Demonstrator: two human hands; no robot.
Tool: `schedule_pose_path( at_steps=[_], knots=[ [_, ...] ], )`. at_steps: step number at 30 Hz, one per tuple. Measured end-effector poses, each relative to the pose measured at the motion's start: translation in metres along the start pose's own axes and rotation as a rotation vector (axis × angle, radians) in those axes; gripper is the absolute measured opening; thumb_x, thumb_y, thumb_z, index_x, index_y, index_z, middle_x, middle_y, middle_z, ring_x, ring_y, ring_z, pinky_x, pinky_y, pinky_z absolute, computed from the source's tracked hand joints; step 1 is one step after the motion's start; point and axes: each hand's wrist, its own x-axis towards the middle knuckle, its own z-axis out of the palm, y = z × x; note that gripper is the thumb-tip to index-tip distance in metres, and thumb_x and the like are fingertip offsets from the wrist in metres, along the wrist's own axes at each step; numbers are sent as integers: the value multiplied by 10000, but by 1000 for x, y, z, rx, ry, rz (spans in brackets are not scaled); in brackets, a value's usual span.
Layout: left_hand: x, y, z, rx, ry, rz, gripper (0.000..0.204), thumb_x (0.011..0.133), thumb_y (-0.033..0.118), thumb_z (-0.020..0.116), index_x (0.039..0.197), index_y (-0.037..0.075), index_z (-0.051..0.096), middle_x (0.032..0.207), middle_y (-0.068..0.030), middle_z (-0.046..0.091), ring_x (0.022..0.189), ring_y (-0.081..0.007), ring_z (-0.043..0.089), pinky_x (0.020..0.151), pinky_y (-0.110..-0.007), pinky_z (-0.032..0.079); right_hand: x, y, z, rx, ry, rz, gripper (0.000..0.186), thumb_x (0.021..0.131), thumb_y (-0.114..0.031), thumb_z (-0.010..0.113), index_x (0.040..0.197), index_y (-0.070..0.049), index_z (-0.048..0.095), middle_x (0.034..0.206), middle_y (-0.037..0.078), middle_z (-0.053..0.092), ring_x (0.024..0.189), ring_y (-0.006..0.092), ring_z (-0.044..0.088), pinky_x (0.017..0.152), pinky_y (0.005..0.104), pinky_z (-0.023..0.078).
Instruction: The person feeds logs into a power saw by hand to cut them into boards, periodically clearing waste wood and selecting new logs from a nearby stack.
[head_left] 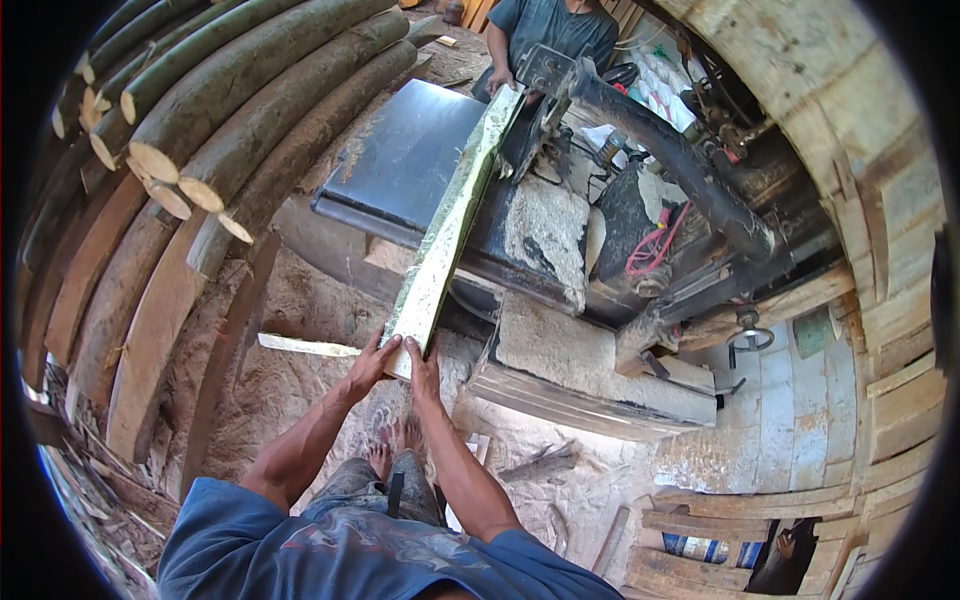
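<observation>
1. Across the smooth metal bench (400,150), your long, bark-edged timber slab (448,250) juts toward you.
2. Your left grip (372,362) and right grip (425,370) pinch its near end.
3. Round logs (265,75) lie leftward.

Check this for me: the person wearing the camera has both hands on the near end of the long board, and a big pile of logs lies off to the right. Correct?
Not quite: the logs lie to the left, as the head view shows. The left hand and right hand are indeed on the long board's near end.
</observation>
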Motion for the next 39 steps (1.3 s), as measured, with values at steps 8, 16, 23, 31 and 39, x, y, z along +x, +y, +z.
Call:
schedule_pose_path(
  at_steps=[8,16,23,31,39],
  knots=[
    [-116,-78,-28,-8,51,-2,803,822,440,570,1399,75,149,1207,-186,472,974,-229,546,754,-339,477,-138,36,7,3,8,27,778,831,-368,565,1394,-44,136,1330,161,372,1187,237,403,968,295,321],
    [-226,-130,-52,-93,-62,-11,815,829,391,583,1400,60,106,1185,-174,486,966,-234,553,757,-369,494,-258,82,10,-96,84,23,786,815,-382,581,1380,-15,177,1332,182,367,1177,259,414,949,305,350],
    [-305,-189,-102,-68,-123,29,787,842,396,561,1398,60,117,1228,-179,441,1039,-249,511,803,-384,479,-348,137,27,-198,74,34,796,809,-347,596,1389,-31,152,1364,173,320,1195,251,396,951,310,363],
    [-397,-304,-87,-32,97,74,673,865,332,547,1357,-4,234,1259,-177,419,1059,-204,479,877,-285,406,-476,135,-53,110,-23,338,682,833,-437,558,1300,12,344,1182,163,515,1034,236,517,868,320,415],
    [-226,-139,-32,-153,116,4,782,802,390,602,1365,39,188,1216,-208,437,982,-279,519,738,-423,487,-498,163,-153,-399,65,510,487,786,-343,640,1110,13,563,971,114,630,871,184,582,811,304,429]
  ],
)
